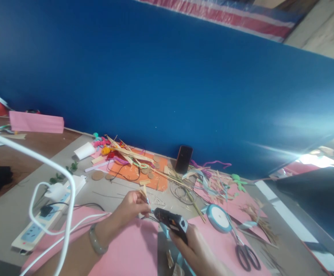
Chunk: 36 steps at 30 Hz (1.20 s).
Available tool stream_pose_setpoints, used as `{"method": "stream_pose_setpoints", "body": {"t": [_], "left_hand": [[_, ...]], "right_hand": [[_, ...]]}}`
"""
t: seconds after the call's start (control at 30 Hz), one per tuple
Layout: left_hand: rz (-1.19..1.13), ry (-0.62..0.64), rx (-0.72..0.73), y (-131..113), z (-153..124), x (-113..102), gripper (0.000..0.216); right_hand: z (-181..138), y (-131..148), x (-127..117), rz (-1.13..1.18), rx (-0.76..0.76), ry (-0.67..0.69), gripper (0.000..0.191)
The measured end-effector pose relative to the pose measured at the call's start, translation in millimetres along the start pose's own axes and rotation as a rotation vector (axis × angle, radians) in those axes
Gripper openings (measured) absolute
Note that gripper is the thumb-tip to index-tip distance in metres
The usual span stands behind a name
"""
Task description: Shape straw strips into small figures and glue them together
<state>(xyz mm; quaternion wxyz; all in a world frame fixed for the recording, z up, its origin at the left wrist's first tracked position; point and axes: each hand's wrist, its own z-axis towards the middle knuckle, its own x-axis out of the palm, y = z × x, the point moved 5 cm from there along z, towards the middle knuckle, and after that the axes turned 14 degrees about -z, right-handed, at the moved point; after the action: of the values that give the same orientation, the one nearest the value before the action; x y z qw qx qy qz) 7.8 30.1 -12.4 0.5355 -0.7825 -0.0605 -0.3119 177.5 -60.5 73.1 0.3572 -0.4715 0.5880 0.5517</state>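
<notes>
My left hand pinches a small tan straw piece just above the table, fingers closed on it. My right hand grips a black glue gun whose nozzle points left at that piece, almost touching it. Both hands work over pink paper sheets near the front edge. A bracelet sits on my left wrist.
A white power strip with looping white cables lies at left. Scissors and a light blue ribbon roll lie at right. An orange sheet with straw strips, pipe cleaners and a dark phone stand before the blue wall.
</notes>
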Motion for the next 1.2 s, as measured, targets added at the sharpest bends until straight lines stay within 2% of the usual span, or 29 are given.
{"method": "stream_pose_setpoints", "body": {"t": [0.23,0.47,1.03,1.2], "left_hand": [[0.007,-0.028,-0.017,1.8,-1.4,-0.9,0.013],[-0.007,0.024,0.007,-0.9,-1.6,3.0,0.011],[0.016,0.012,-0.001,-2.1,-4.0,3.0,0.011],[0.016,0.009,-0.005,-3.2,-4.4,3.4,0.011]], "right_hand": [[1.9,-3.8,-1.3,0.018,-0.028,0.051,0.029],[0.6,4.9,-4.0,0.01,-0.005,0.006,0.028],[0.8,5.1,-5.2,-0.002,-0.001,-0.017,0.028],[1.2,6.1,-4.4,-0.003,-0.023,0.011,0.026]]}}
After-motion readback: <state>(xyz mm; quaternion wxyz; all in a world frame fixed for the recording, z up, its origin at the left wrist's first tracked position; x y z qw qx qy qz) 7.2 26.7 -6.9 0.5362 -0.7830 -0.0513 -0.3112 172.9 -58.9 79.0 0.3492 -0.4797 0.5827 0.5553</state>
